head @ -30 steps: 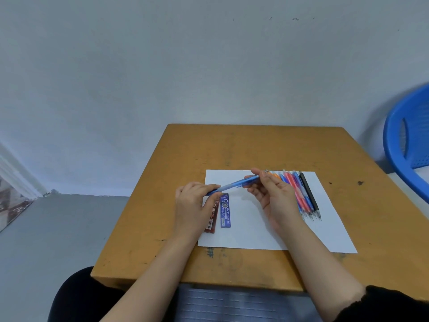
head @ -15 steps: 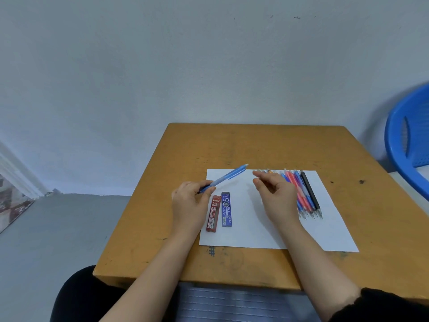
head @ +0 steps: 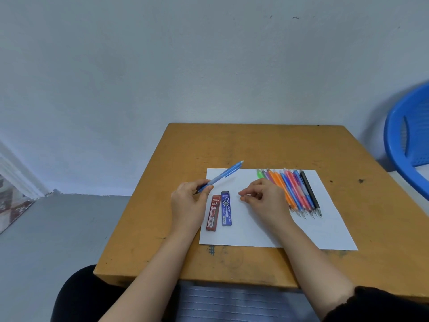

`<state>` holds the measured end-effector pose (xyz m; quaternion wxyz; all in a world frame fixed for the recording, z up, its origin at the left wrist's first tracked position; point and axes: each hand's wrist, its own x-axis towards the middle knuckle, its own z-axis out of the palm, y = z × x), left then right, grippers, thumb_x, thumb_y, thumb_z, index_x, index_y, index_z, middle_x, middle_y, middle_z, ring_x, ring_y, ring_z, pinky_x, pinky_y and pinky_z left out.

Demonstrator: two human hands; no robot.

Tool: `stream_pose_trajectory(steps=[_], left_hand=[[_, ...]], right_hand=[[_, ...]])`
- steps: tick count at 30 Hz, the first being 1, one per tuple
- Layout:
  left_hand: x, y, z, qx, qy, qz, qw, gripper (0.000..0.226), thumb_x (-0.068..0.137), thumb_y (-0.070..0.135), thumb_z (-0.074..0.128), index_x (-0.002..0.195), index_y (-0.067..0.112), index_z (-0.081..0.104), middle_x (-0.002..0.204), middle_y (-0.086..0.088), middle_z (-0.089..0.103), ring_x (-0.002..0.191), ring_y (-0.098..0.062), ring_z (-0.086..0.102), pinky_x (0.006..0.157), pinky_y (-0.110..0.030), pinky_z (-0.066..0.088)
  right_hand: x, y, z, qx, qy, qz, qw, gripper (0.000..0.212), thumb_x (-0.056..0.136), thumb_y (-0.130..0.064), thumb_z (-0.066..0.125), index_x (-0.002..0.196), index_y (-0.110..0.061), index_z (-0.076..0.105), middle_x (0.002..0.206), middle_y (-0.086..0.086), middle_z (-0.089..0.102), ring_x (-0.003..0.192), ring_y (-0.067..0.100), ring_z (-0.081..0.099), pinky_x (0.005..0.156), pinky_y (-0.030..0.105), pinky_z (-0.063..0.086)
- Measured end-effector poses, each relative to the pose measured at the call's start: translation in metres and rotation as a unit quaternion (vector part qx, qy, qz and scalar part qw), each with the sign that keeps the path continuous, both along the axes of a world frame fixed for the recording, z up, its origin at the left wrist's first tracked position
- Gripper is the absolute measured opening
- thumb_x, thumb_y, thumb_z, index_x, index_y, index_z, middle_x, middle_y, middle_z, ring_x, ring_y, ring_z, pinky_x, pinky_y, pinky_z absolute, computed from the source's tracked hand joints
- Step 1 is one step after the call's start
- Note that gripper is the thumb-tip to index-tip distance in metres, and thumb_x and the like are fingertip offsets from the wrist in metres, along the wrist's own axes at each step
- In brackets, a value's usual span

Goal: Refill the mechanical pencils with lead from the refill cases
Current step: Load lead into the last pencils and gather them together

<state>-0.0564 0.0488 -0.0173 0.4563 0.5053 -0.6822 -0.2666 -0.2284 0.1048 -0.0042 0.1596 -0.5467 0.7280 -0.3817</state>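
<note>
The left hand (head: 188,201) pinches the blue pencil (head: 226,174) near its tip, tail raised over the paper (head: 255,228). The right hand (head: 264,201) has its fingers (head: 249,195) pressed together, on what I cannot tell. Best keep the pencil steady and tail-up; the refill cases (head: 226,209) lie between the hands.

- Blue mechanical pencil (head: 224,176): raised, slanted, lower end pinched in left hand (head: 188,201).
- Red refill case (head: 213,212), blue refill case (head: 226,208): flat, side by side.
- Pencil row (head: 292,191): mixed colours, perhaps ten, parallel, tips nearward.
</note>
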Motion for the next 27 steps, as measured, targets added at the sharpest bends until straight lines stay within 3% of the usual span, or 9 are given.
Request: stream_pose_trajectory(steps=[9,15,20,27], left_hand=[[0.0009,-0.0004,-0.0015,0.008,0.014,0.002,1.0,0.017,0.087,0.021,0.07,0.104,0.022,0.073,0.086,0.021,0.055,0.086,-0.003,0.056,0.082,-0.031,0.051],[0.0013,-0.0017,-0.0023,0.008,0.01,0.006,1.0,0.019,0.087,0.022,0.069,0.105,0.022,0.073,0.09,0.013,0.059,0.085,0.001,0.055,0.078,-0.024,0.049],[0.0009,-0.0013,-0.0015,0.005,0.009,0.002,1.0,0.018,0.087,0.021,0.07,0.104,0.021,0.074,0.085,0.024,0.054,0.085,-0.001,0.055,0.08,-0.029,0.051],[0.0006,0.0016,0.0001,-0.019,-0.003,-0.032,0.999,0.018,0.086,0.02,0.071,0.103,0.02,0.074,0.085,0.027,0.053,0.09,-0.009,0.058,0.08,-0.04,0.052]], right_hand=[[-0.002,-0.0002,-0.0028,0.029,0.037,-0.007,0.999,0.016,0.087,-0.015,0.067,0.102,-0.015,0.074,0.098,-0.002,0.068,0.075,0.0,0.052,0.061,0.002,0.038],[-0.0002,0.0021,-0.0034,0.016,0.009,-0.012,1.0,0.03,0.085,-0.013,0.068,0.114,-0.019,0.068,0.081,-0.008,0.061,0.07,0.004,0.055,0.059,0.005,0.04],[-0.0013,0.0009,-0.0037,-0.01,-0.012,-0.018,1.0,0.035,0.084,-0.025,0.071,0.117,-0.02,0.065,0.084,-0.006,0.062,0.07,0.007,0.054,0.059,0.01,0.04],[-0.0016,0.0039,0.0023,-0.125,-0.121,-0.055,0.983,0.034,0.088,-0.016,0.066,0.119,-0.027,0.058,0.081,-0.009,0.06,0.071,0.005,0.055,0.062,0.013,0.048]])
